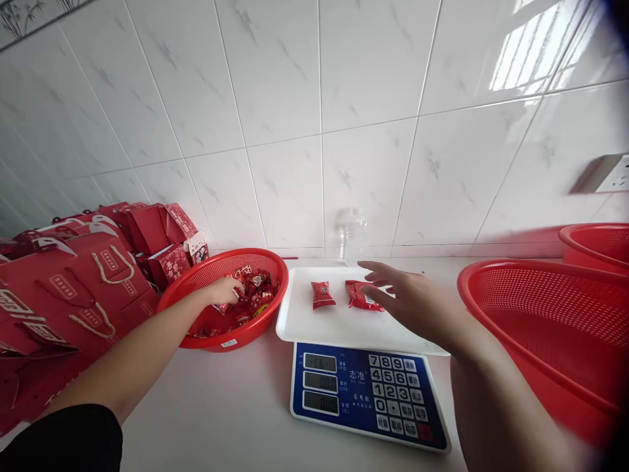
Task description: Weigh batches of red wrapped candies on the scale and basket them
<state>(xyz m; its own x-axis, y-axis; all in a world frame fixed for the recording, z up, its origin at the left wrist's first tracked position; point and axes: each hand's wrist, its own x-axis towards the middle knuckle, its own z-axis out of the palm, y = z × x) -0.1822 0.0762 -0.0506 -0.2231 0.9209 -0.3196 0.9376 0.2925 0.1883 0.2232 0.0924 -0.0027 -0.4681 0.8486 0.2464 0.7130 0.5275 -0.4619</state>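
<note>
My left hand [227, 290] reaches into a red plastic basket [173, 303] of small red-wrapped packets [260, 298]. Its fingers are curled together down among them, and what they pinch is hard to see. On the white tray [302, 328] of a digital scale [363, 390] lie a small red packet [323, 295] and, to its right, a wider red packet [361, 296]. Over the right part of the tray hovers my right hand [407, 292], fingers apart, partly covering the wider packet. I cannot tell whether it touches that packet.
Red gift bags [73, 288] with rope handles crowd the left side. At the right stands a large red basket [540, 308], with another red basket [604, 242] behind it. A clear plastic bottle [354, 239] stands behind the tray, near the tiled wall [285, 190].
</note>
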